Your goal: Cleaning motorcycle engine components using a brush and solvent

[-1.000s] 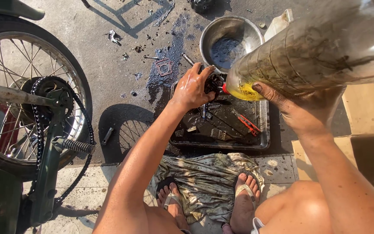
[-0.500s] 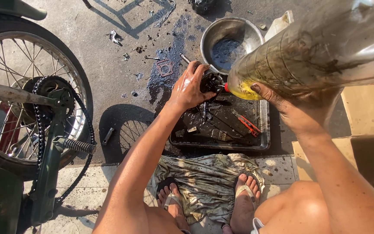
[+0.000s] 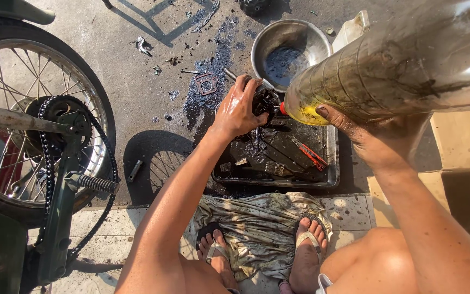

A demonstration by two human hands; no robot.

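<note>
My left hand [image 3: 239,110] grips a dark, oily engine part [image 3: 266,102] over a shallow metal tray [image 3: 330,163]. My right hand [image 3: 373,139] holds up a big grimy plastic bottle [image 3: 403,62] from beneath, tilted down to the left. Yellow liquid pools near the bottle's red neck [image 3: 283,109], which almost touches the engine part. In the tray lie dirty tools, a brush and a red-handled tool [image 3: 311,155] in black oil.
A steel bowl [image 3: 289,46] with dark oil stands behind the tray. A gasket [image 3: 206,84] lies on the stained concrete. A motorcycle rear wheel with chain [image 3: 44,125] is at left. A dirty rag [image 3: 259,228] lies under my sandalled feet. Cardboard [image 3: 463,141] is at right.
My left hand turned the engine part slightly and shifted a little up. The bottle stays tilted at the part.
</note>
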